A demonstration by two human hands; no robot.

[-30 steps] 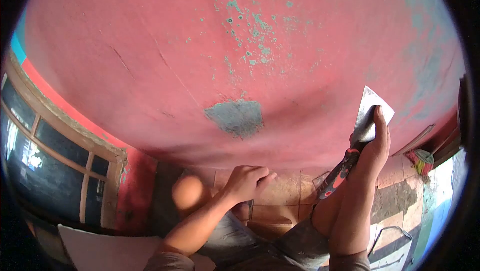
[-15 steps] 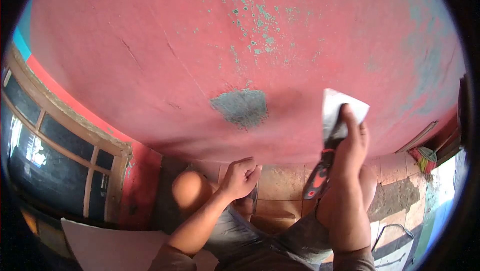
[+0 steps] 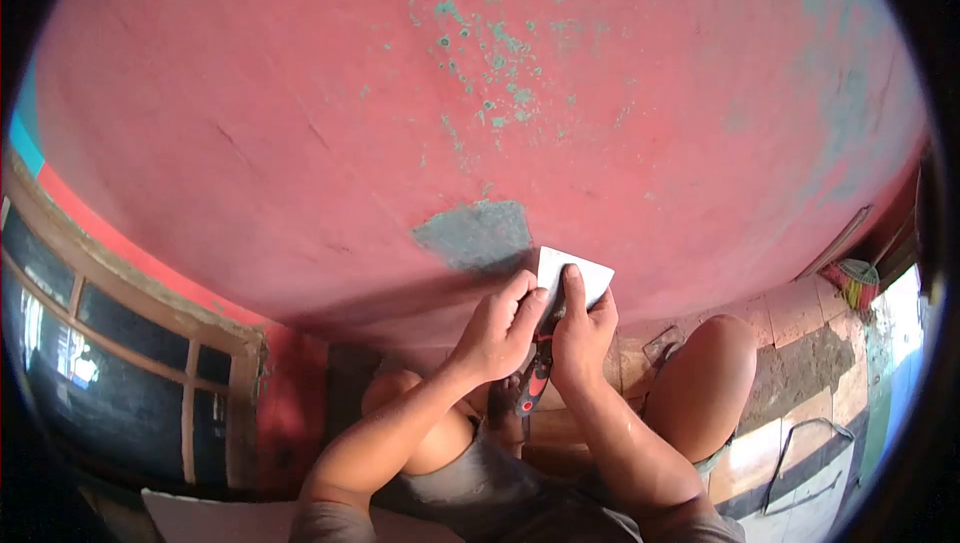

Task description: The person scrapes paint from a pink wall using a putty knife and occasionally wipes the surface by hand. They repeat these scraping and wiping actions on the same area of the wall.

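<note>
A putty knife (image 3: 540,368) with a black and red handle and a wide, pale blade is held low in front of the wall. My right hand (image 3: 585,343) is closed around it, with the thumb lying flat on the blade. At the blade's left edge, my left hand (image 3: 495,333) has its thumb and curled fingers pressed together on the blade; its fingertips are partly hidden. Just behind and left of the blade, a rough grey patch (image 3: 475,235) shows on the pink wall (image 3: 330,73).
Flaking green spots (image 3: 490,53) mark the wall above the patch. A wood-framed window (image 3: 110,343) stands at left. On the right, a broom (image 3: 857,283) leans near the wall, above worn floor tiles (image 3: 780,448). My bent knees (image 3: 705,373) flank the hands.
My right hand has brought the putty knife left and down towards the middle. My left hand has risen slightly and now meets the blade's edge. The view has shifted a little.
</note>
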